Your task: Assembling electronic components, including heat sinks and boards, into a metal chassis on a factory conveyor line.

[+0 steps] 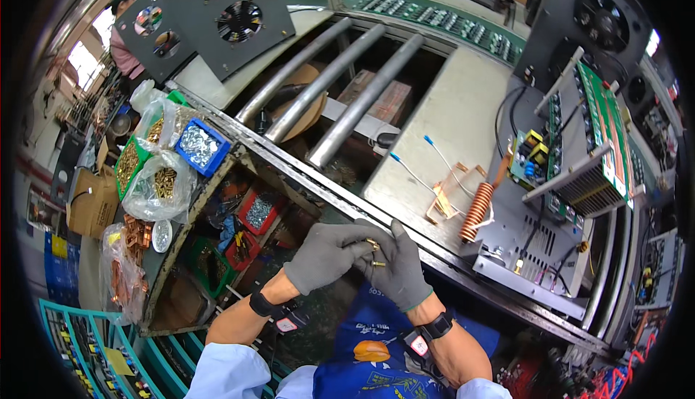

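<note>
Grey gloves cover both hands, which meet in front of my apron at the near edge of the roller line. My left hand (326, 254) is closed, its thumb and forefinger tips at a small brass fitting (372, 244). Cupped against it, my right hand (399, 272) has a second brass piece (378, 264) at its curled fingers. Gloves partly hide both pieces, so their exact kind is unclear. Beyond my right hand lies a copper coil (478, 211) on a grey metal chassis (517, 261), beside two white leads with blue ends (411, 175).
A blue bin (203, 147) of silvery hardware and a bag of brass parts (165, 182) stand at the left, above red and green bins. Steel rollers (329, 84) cross the frame ahead. Green circuit boards (604, 131) rise at the right. Another person (124, 48) is far left.
</note>
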`<state>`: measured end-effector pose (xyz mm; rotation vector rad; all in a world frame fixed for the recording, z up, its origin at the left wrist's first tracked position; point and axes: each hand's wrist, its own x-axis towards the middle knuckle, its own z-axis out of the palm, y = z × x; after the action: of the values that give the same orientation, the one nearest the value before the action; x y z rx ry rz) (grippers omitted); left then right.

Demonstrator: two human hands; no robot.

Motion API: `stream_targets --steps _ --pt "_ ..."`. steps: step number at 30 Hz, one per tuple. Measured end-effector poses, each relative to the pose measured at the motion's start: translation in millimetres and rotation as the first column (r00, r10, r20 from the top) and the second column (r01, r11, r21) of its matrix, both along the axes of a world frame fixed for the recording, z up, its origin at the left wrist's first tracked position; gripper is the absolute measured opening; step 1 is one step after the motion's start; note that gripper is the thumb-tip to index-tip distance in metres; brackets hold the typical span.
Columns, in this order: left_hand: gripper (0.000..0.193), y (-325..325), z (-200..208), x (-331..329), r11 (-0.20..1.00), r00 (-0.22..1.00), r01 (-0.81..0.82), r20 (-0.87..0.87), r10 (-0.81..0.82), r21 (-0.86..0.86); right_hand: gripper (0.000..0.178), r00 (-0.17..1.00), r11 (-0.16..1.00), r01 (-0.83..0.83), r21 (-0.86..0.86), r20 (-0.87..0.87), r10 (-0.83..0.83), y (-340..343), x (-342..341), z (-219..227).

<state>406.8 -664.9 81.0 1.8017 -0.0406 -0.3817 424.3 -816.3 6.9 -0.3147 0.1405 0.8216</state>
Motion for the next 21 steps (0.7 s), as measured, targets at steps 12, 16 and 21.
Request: stream_targets --steps 12,16,21 --pt "0.021 -18.2 -8.3 -11.7 0.969 0.99 -0.067 0.14 0.034 0.236 0.063 1.0 0.997 0.02 0.076 -0.006 -0.02 -7.4 -18.8 -23.8" --pt "0.021 -8.5 -10.9 -12.6 0.972 0.966 -0.127 0.247 0.076 0.196 0.062 0.996 1.0 0.02 0.022 -0.09 -0.018 -8.2 -21.0 -33.2" --pt "0.021 67.4 3.6 -8.8 0.905 0.905 -0.362 0.317 0.283 0.225 0.063 0.992 0.999 -0.013 -0.041 -0.124 0.008 -12.0 -22.6 -43.4"
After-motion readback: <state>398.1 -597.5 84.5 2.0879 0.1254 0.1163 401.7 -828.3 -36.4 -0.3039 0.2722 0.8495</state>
